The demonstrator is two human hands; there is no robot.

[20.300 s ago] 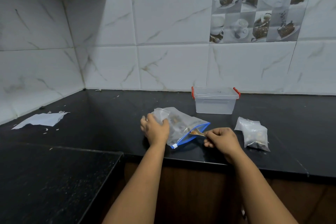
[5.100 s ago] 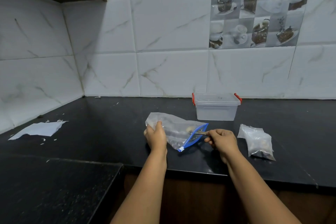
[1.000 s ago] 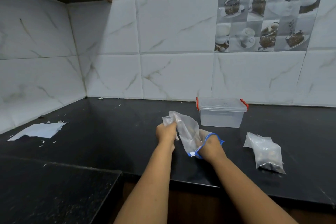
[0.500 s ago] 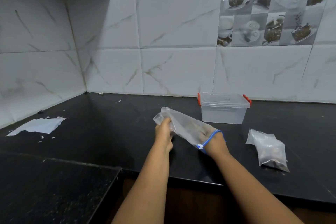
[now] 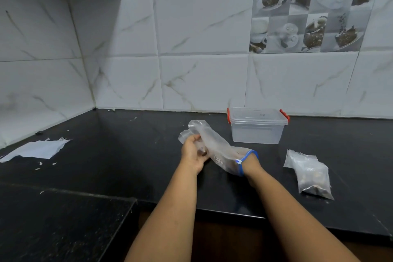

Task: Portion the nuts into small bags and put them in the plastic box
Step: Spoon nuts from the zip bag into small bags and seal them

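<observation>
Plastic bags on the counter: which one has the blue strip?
The large zip bag held up between both hands; its blue mouth rings the right hand's wrist. The small bags lying to the right are plain clear plastic.

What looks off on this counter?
Torn white paper with loose scraps lies at the counter's far left, away from the work. The plastic box has its lid on, filled bags outside it.
</observation>
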